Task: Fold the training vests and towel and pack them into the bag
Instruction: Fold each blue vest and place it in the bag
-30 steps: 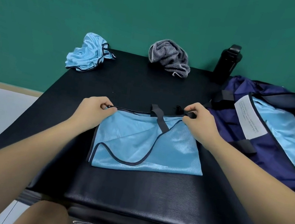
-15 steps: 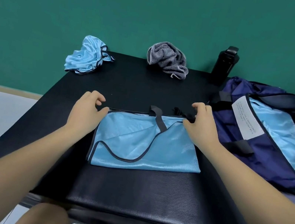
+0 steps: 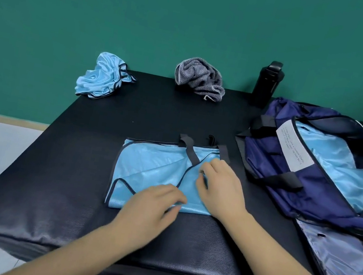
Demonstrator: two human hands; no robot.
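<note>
A light-blue training vest with dark trim lies folded flat in the middle of the black padded table. My left hand pinches its near edge between fingers and thumb. My right hand sits on the vest's right part with curled fingers pinching the fabric. A second blue vest lies crumpled at the far left corner. The grey striped towel is bunched at the far edge. The navy bag lies unzipped on the right, with light-blue fabric inside.
A black bottle stands at the far edge between the towel and the bag. The bag's flap hangs over the table's near right edge. A green wall rises behind the table; pale floor lies to the left.
Both hands left the vest's far corners and came toward me. They now hold the vest at its near edge and right part. The vest itself lies as before.
</note>
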